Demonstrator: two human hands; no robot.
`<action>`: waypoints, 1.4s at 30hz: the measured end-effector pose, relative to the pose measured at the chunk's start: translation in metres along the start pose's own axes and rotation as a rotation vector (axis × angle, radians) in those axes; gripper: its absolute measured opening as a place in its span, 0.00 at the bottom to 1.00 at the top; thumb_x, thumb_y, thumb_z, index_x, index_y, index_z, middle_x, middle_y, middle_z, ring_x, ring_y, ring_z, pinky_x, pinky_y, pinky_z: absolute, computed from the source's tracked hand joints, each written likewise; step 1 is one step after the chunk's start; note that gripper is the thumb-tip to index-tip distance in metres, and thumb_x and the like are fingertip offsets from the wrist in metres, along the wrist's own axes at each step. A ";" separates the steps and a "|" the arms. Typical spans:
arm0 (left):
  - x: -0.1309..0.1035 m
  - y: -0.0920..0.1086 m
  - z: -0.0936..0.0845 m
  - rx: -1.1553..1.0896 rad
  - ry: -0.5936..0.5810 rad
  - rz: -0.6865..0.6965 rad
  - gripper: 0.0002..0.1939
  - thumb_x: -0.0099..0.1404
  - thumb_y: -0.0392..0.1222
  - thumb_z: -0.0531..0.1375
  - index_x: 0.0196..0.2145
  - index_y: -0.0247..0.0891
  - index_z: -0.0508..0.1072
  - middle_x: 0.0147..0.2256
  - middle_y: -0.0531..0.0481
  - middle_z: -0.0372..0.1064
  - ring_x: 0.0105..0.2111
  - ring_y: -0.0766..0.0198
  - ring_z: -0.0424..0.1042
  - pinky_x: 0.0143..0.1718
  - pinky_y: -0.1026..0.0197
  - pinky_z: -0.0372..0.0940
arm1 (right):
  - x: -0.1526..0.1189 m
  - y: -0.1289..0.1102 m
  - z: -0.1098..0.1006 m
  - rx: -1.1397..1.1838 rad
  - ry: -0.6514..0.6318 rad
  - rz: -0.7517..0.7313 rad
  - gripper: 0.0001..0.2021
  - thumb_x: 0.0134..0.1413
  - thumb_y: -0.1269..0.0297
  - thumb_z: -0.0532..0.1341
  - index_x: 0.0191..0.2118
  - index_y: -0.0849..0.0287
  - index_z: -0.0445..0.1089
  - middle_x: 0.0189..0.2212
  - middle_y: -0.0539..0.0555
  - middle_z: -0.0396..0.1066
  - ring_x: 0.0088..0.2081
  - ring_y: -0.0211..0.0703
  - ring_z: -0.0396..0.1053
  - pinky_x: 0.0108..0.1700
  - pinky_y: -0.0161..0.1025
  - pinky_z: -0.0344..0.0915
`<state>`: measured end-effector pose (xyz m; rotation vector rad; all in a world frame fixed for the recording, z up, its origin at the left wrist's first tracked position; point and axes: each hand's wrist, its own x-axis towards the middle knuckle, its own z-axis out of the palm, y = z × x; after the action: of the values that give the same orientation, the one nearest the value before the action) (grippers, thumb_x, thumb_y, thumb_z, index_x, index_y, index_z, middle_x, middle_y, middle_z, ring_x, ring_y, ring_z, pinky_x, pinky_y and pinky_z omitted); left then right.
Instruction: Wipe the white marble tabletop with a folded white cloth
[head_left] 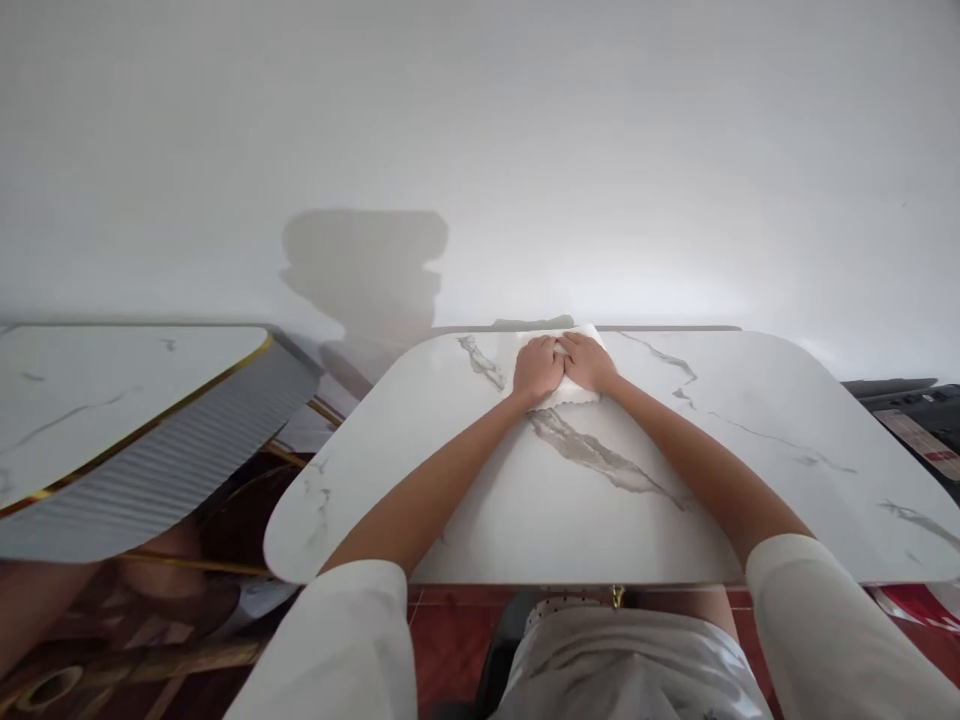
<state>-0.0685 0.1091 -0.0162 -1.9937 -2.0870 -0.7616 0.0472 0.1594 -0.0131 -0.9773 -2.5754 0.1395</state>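
Observation:
Both of my hands rest side by side on a white cloth [568, 393] with a wavy near edge, at the far edge of the white marble-patterned tabletop [480, 510]. My left hand [538, 368] presses on the cloth's left part, fingers together and slightly bent. On its right part lies my right hand [589, 362], its fingers also closed down on the cloth. The fingertips of the two hands meet near the middle. Some of the cloth is hidden under my palms.
A pale wall [480, 150] stands right behind the tabletop. On the left is another marble-patterned table [135, 390] with a gold rim and ribbed grey side. Dark items [922, 420] sit beyond the right edge. Red floor tiles [454, 640] show below.

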 end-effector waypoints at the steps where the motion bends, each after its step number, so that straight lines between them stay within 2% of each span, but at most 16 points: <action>1: 0.007 -0.003 0.004 0.019 0.004 -0.016 0.13 0.62 0.33 0.47 0.41 0.38 0.68 0.44 0.42 0.69 0.48 0.53 0.65 0.51 0.51 0.60 | 0.009 0.004 0.002 0.010 0.000 -0.013 0.22 0.58 0.71 0.48 0.58 0.67 0.60 0.60 0.60 0.58 0.61 0.46 0.53 0.61 0.41 0.47; 5: 0.027 -0.008 0.014 0.090 -0.002 -0.056 0.13 0.63 0.33 0.47 0.42 0.38 0.67 0.45 0.40 0.68 0.49 0.51 0.64 0.50 0.49 0.59 | 0.033 0.021 0.006 0.055 -0.011 -0.048 0.22 0.57 0.71 0.49 0.58 0.65 0.61 0.59 0.59 0.60 0.60 0.45 0.54 0.61 0.40 0.48; 9: 0.042 -0.004 0.022 0.096 -0.040 -0.047 0.13 0.64 0.34 0.47 0.43 0.36 0.66 0.46 0.39 0.67 0.50 0.50 0.63 0.51 0.49 0.57 | 0.042 0.036 0.007 0.082 -0.003 -0.022 0.22 0.58 0.71 0.49 0.58 0.64 0.60 0.58 0.58 0.61 0.59 0.45 0.56 0.61 0.41 0.49; 15: 0.052 0.010 0.033 0.063 -0.032 -0.026 0.14 0.64 0.33 0.46 0.44 0.37 0.66 0.46 0.41 0.68 0.50 0.52 0.63 0.51 0.50 0.56 | 0.034 0.049 0.000 0.072 0.051 0.020 0.20 0.58 0.72 0.48 0.54 0.65 0.64 0.54 0.58 0.66 0.55 0.47 0.61 0.58 0.41 0.53; 19: 0.051 0.029 0.037 0.039 -0.037 0.003 0.13 0.64 0.34 0.46 0.43 0.37 0.66 0.45 0.41 0.68 0.50 0.52 0.63 0.51 0.51 0.56 | 0.019 0.061 -0.005 0.059 0.062 0.064 0.20 0.58 0.72 0.47 0.54 0.65 0.64 0.55 0.59 0.64 0.57 0.48 0.58 0.59 0.43 0.51; 23: 0.043 0.050 0.036 0.031 -0.050 0.031 0.14 0.64 0.34 0.45 0.43 0.39 0.66 0.47 0.43 0.67 0.51 0.54 0.62 0.51 0.52 0.56 | -0.002 0.069 -0.013 0.052 0.082 0.074 0.21 0.57 0.72 0.47 0.55 0.64 0.62 0.56 0.58 0.63 0.57 0.48 0.57 0.59 0.45 0.51; 27: 0.030 0.063 0.031 0.025 -0.047 0.085 0.14 0.64 0.34 0.45 0.43 0.39 0.66 0.46 0.44 0.67 0.50 0.55 0.62 0.51 0.54 0.56 | -0.023 0.066 -0.019 0.001 0.112 0.082 0.21 0.57 0.73 0.46 0.55 0.64 0.62 0.55 0.59 0.63 0.57 0.50 0.57 0.58 0.46 0.52; 36: -0.007 0.077 0.015 -0.014 -0.077 0.130 0.15 0.64 0.34 0.45 0.45 0.38 0.65 0.48 0.43 0.66 0.52 0.56 0.61 0.53 0.55 0.55 | -0.066 0.044 -0.024 -0.110 0.099 0.096 0.21 0.59 0.72 0.45 0.56 0.68 0.60 0.57 0.63 0.61 0.58 0.52 0.55 0.59 0.47 0.50; 42: -0.041 0.082 0.002 -0.022 -0.117 0.148 0.18 0.64 0.35 0.45 0.50 0.36 0.64 0.52 0.42 0.64 0.54 0.55 0.59 0.55 0.53 0.54 | -0.101 0.017 -0.029 -0.145 0.085 0.099 0.22 0.59 0.71 0.45 0.58 0.72 0.58 0.58 0.65 0.59 0.60 0.54 0.54 0.60 0.49 0.49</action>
<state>0.0154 0.0724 -0.0159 -2.2248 -1.9709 -0.6592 0.1383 0.1050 -0.0220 -1.1381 -2.4885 -0.0624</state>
